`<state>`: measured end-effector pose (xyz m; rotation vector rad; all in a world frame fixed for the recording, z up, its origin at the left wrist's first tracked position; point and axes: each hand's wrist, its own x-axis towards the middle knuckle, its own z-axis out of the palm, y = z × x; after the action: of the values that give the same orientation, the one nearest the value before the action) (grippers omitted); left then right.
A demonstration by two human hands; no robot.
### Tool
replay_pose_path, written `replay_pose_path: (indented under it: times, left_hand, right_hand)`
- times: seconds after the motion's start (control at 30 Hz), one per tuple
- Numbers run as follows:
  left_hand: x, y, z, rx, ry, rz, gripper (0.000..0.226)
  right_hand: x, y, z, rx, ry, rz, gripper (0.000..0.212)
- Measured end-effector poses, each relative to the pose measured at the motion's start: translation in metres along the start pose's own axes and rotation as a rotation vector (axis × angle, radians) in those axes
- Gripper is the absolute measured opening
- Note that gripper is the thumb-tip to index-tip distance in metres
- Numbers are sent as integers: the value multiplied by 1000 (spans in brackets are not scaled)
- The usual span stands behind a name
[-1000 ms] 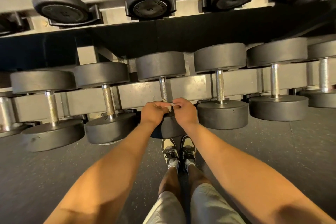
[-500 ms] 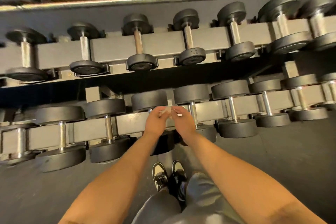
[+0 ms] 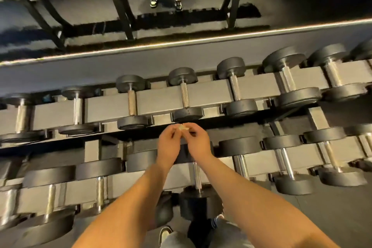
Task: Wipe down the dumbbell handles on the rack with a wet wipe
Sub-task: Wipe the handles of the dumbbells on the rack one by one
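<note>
One wipe (image 3: pixel 183 127), seemingly crumpled, pinched by left hand (image 3: pixel 168 145) and right hand (image 3: pixel 199 143), below upper rack (image 3: pixel 159 102) edge

No readable text, label, brand, number or sign anywhere; only a few small marks on the dumbbell head (image 3: pixel 187 115) just above the fingers (image 3: pixel 174 131), too blurred to read; faces of the other weights (image 3: pixel 132 123) to either side of the fingers likewise too blurred to make out.
</note>
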<state>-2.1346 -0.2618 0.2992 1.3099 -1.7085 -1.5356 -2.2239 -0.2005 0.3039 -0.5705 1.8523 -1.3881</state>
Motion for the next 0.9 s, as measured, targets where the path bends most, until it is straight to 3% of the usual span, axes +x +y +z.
replay_pose_path:
  times: [0.13, 0.23, 0.5, 0.7, 0.9]
  left_hand:
    - [44, 18, 33, -44, 182, 22, 22]
    - [74, 28, 51, 37, 171, -30, 28]
    - [128, 20, 65, 294, 158, -88, 27]
    - [170, 11, 69, 239, 172, -103, 33]
    - [165, 5, 74, 210, 197, -85, 35]
  right_hand:
    - [59, -20, -24, -117, 53, -39, 16]
    - [94, -26, -37, -229, 115, -77, 22]
    - [172, -27, -24, -283, 70, -72, 22]
    - [223, -29, 0, -289, 42, -134, 22]
    - [218, -7, 2, -303, 52, -141, 22]
